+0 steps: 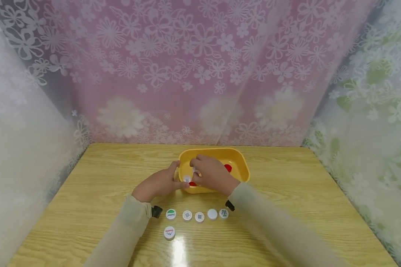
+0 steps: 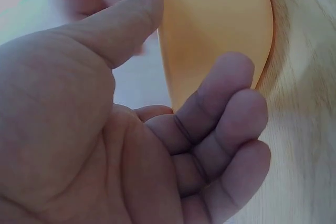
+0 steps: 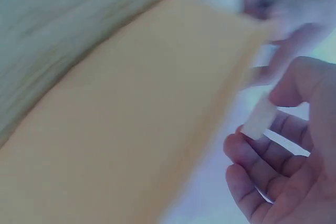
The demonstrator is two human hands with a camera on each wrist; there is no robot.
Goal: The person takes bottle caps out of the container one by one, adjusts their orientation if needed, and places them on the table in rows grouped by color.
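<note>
A yellow plastic tub stands on the wooden table. At its left end my left hand holds the tub, thumb along the near rim and index finger toward the far side. Its other fingers are bent beside the outer wall in the left wrist view. Over the inside of the tub is my right hand. Its thumb and fingers pinch a white bottle cap, seen edge-on in the right wrist view. Below them in the tub lie a white printed cap and a red cap. Another red cap lies farther right.
Several white caps form a row on the table in front of the tub, among them one with a green print and a plain one. A cap with red and blue print sits nearer. Flowered curtains surround the table.
</note>
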